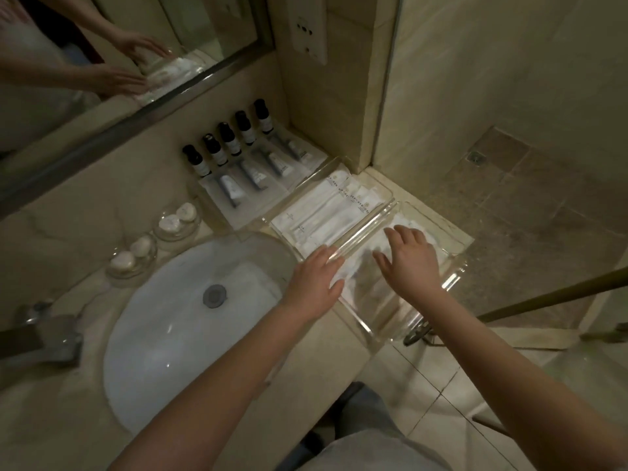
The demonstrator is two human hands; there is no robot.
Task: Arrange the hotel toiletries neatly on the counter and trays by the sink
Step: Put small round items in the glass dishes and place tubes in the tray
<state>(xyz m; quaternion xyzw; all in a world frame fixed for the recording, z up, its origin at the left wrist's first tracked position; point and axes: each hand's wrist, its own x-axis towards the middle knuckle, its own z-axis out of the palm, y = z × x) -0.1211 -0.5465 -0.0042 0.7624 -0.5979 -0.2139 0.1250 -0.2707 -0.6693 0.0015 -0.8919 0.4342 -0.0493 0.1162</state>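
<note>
We look down at a marble counter [68,232] with an oval white sink [163,300] on the left and three clear trays to its right.

Our left hand [314,280] lies flat with straight fingers. The fingertips rest on the clear wall where the near tray [453,278] meets the middle tray [331,162], and the thumb lies over a white packet. It grips nothing.

Our right hand [411,263] is spread open inside the near tray. Its fingers are slightly bent and press down on the white packets [350,266] lying there, without closing around any of them.

The middle tray holds more long white packets [323,212], laid side by side in an overlapping row.

Beyond it, the far tray holds small tubes [258,175] in clear sachets. Five dark-capped bottles [231,141] stand upright in a line behind them, along the wall.

Left of the trays, by the sink's back rim, sit two glass dishes. The dish [176,222] nearer the trays and the other dish [132,258] each hold two round white pieces, too blurred for us to name.

A metal faucet [44,334] shows at the left edge. A mirror [102,62] above the counter reflects both hands. A socket panel [307,25] is fixed to the wall at the top.
</note>
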